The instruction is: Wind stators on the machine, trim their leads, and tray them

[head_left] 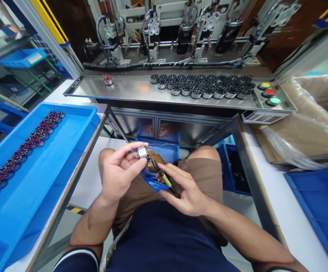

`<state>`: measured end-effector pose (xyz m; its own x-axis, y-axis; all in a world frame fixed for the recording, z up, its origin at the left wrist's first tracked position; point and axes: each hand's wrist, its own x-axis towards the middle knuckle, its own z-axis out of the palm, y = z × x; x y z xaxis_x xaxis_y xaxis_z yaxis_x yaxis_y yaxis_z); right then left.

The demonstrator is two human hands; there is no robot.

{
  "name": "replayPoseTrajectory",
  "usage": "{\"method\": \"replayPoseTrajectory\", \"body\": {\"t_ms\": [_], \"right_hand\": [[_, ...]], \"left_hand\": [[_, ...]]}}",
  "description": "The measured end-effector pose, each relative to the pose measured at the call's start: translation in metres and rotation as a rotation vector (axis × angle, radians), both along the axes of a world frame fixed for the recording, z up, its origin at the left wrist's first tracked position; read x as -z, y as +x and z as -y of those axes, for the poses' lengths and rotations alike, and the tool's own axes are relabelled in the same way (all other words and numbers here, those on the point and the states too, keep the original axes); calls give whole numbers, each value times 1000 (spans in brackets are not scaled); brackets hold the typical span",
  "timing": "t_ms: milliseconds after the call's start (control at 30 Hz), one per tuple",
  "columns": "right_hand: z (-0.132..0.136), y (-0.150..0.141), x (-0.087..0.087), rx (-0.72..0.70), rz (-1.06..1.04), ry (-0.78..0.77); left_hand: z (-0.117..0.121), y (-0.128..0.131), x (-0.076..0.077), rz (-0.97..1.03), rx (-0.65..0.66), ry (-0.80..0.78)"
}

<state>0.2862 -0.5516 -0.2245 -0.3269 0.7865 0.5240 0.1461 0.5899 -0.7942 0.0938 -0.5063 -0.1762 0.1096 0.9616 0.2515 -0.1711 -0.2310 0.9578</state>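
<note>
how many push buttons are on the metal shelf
3, all at the shelf's right end: the yellow button farthest from the person, the red button in the middle, the green button nearest. None there looks hidden.

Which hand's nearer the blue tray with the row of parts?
Left. The left hand, holding a metal-ringed part, is right of the blue tray; the right hand, holding a green-and-black tool, is farther right.

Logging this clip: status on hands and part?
Left hand holds silver cylindrical part. Right hand grips green-handled tool, tip near part. No obstruction visible.
</note>
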Motion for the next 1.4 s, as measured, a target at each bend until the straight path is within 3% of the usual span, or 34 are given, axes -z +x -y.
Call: {"method": "replayPoseTrajectory", "body": {"t_ms": [433, 567, 867, 1133, 1400], "right_hand": [[1, -1, 0, 51, 16, 15], [3, 0, 3, 71, 47, -27], [3, -2, -3, 24, 23, 58], [1, -2, -2, 49, 27, 101], [1, 0, 0, 80, 48, 33]], "left_hand": [[0, -2, 2, 32, 23, -11], [0, -2, 2, 35, 25, 57], [3, 2, -1, -74, -70, 286], [7, 0, -4, -133, -65, 316], [8, 1, -4, -142, -51, 322]]}}
